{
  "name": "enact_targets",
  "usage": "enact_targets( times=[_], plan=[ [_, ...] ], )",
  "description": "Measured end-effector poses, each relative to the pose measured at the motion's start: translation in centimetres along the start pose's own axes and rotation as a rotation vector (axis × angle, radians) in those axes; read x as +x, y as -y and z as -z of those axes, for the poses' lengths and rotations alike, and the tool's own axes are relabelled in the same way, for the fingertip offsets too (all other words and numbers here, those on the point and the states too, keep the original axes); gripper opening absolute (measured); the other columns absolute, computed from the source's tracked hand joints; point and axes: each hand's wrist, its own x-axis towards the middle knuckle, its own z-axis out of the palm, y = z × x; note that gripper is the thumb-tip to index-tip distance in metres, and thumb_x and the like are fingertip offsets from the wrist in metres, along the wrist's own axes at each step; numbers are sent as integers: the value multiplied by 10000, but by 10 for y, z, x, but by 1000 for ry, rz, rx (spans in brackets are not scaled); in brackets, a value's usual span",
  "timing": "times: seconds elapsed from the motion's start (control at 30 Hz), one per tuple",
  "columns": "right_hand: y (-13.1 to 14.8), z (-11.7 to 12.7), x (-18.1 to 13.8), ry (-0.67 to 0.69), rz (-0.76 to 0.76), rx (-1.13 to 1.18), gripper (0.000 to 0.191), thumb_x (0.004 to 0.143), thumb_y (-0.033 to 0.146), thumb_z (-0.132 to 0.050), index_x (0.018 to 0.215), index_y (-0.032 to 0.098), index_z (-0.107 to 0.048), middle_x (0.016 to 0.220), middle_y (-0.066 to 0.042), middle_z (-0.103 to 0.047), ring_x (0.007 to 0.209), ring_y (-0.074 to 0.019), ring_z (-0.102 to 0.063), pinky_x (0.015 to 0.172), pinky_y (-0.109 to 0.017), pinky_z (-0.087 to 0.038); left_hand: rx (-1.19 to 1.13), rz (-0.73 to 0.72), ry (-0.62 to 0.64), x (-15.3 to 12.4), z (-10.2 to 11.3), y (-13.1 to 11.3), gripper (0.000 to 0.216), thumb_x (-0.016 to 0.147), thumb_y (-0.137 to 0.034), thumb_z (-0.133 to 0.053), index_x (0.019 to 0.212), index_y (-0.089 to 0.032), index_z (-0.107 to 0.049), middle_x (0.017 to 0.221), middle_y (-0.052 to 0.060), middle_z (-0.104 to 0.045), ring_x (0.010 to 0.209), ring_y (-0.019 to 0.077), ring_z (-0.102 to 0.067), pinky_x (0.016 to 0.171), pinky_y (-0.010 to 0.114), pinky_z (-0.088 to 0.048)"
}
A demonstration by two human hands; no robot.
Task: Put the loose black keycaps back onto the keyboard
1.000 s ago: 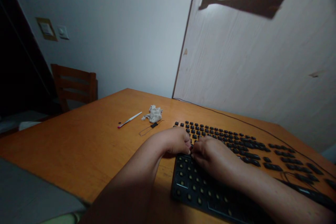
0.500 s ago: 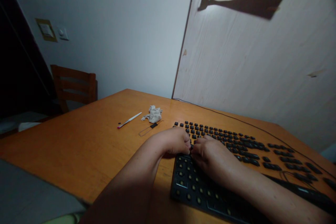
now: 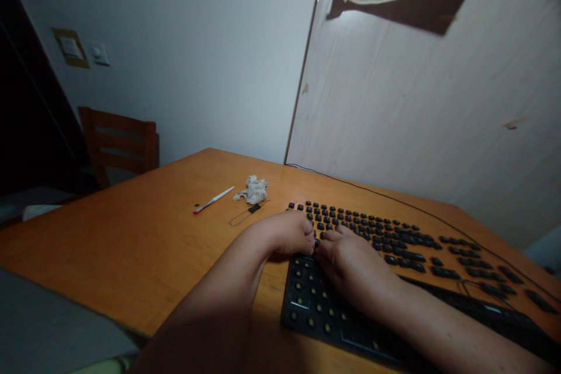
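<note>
At the far left corner of the black keyboard base (image 3: 326, 311), the left hand (image 3: 293, 234) bends inward with fingers curled, while the right hand (image 3: 348, 260) arches over the base's far edge, just beside it. Both grips look drawn in close — but the fingertips are hidden, so I cannot tell whether either pinches anything. The base lies on the wooden counter (image 3: 166, 245), its left end showing pale stems (image 3: 311, 322) without caps; beyond it, loose keycaps (image 3: 397, 243) spread in rows. Left of the base and farther off lie a wire tool (image 3: 254, 208), a crumpled wad (image 3: 255, 191) and a white stick (image 3: 214, 200), all untouched.

The step in hand seems to be fine two-handed fingertip work at that corner. The next move likely calls for small, controlled finger pressure — with the base kept steady and the nearby keycaps undisturbed.
</note>
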Motion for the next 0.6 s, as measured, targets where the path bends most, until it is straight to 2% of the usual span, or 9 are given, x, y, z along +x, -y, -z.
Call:
enact_targets(
  times=[0.17, 0.3, 0.6],
  plan=[
    [7, -3, -10, -52, 69, -119, 151, 859, 106, -550, 822, 176, -680, 830, -71, -642, 785, -215, -484, 758, -355, -379, -19, 7, 6, 2, 0, 2, 114, 659, -187, -641, 749, -175, -709, 657, -24, -642, 608, 120, -526, 550, 224, -348],
    [10, -6, -15, -81, 118, -193, 114, 810, 115, -598, 851, 156, -697, 816, -77, -640, 770, -225, -482, 710, -364, -378, -28, 8, -3, 3, -1, 3, 101, 668, -187, -638, 740, -174, -708, 645, -22, -640, 598, 122, -527, 551, 227, -349],
    [14, -11, -11, -97, 214, -416, 148, 768, 92, -626, 862, 117, -738, 761, -85, -643, 749, -240, -507, 704, -397, -394, -1, -17, -27, 2, -1, 3, 64, 682, -189, -634, 705, -173, -692, 611, -26, -614, 594, 117, -518, 541, 221, -334]
  ],
)
